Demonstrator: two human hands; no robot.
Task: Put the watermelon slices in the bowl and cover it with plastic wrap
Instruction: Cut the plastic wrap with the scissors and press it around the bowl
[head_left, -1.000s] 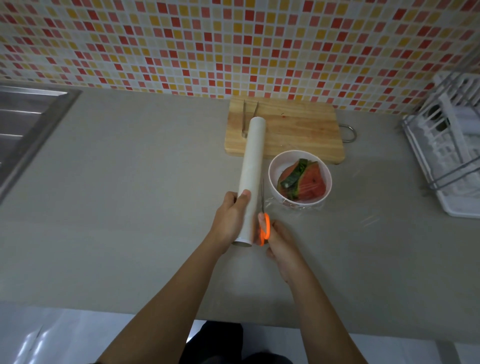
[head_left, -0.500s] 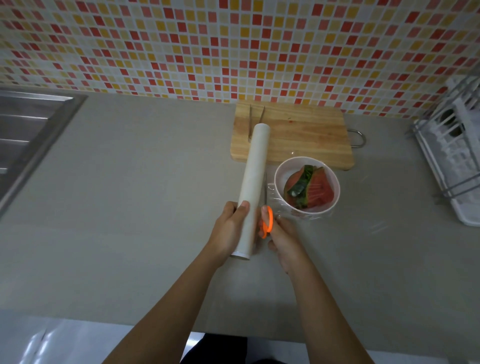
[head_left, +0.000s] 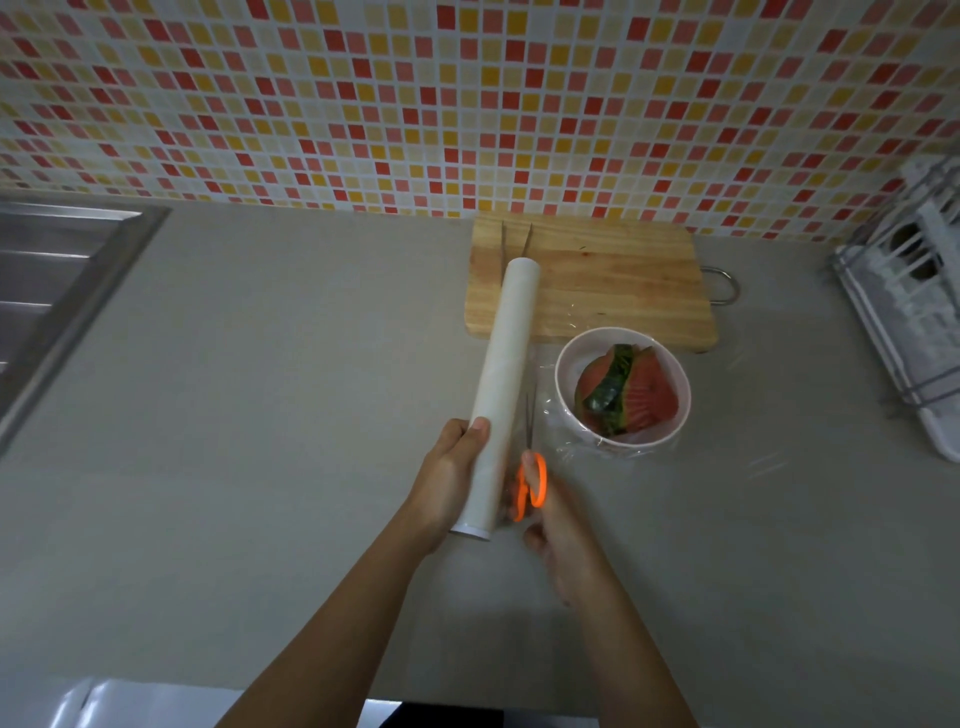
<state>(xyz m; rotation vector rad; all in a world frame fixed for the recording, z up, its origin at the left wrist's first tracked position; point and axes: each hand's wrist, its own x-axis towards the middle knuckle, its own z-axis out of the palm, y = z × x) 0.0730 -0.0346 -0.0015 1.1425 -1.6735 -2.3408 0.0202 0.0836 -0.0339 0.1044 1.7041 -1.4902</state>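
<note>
A white bowl (head_left: 566, 364) on the grey counter holds red watermelon slices (head_left: 644, 389) with green rind. Clear plastic wrap (head_left: 748, 447) is stretched over the bowl and spreads onto the counter to its right. My left hand (head_left: 452, 478) grips the near end of the long white plastic wrap roll (head_left: 506, 364), which points away toward the cutting board. My right hand (head_left: 558, 525) holds orange-handled scissors (head_left: 531, 486); their thin blades run along the right side of the roll, between the roll and the bowl.
A wooden cutting board (head_left: 613, 280) with metal tongs (head_left: 514, 241) lies behind the bowl against the tiled wall. A steel sink (head_left: 62, 280) is at the far left. A white dish rack (head_left: 914, 322) stands at the right edge.
The hands, roll and scissors keep the same grip and arrangement by the bowl. The camera has tilted, so everything sits slightly lower and further right in the view.
</note>
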